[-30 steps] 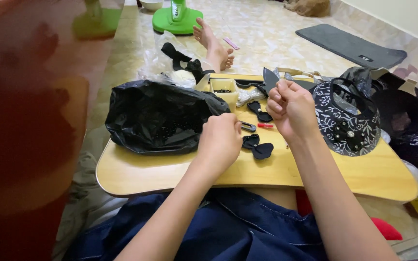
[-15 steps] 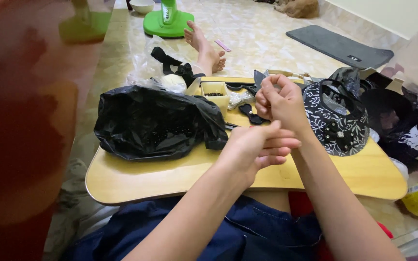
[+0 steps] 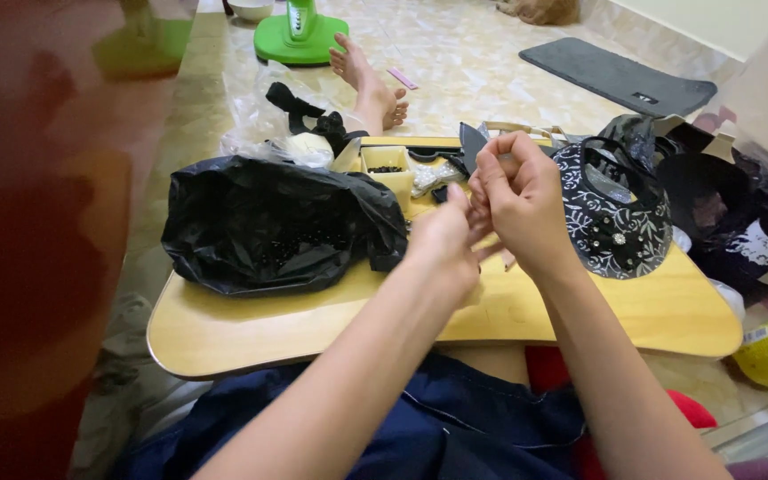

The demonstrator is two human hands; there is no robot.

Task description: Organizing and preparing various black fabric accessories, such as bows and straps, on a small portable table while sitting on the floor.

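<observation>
Head view: left hand point(image 3: 442, 240) and right hand point(image 3: 517, 191) together above lap table point(image 3: 313, 320); grip contents unclear.

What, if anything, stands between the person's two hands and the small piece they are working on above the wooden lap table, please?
Nothing visible does. The left hand and right hand meet fingertip to fingertip above the wooden lap table. The piece itself is hidden inside the fingers. The black plastic bag and the patterned visor lie off to either side.
</observation>
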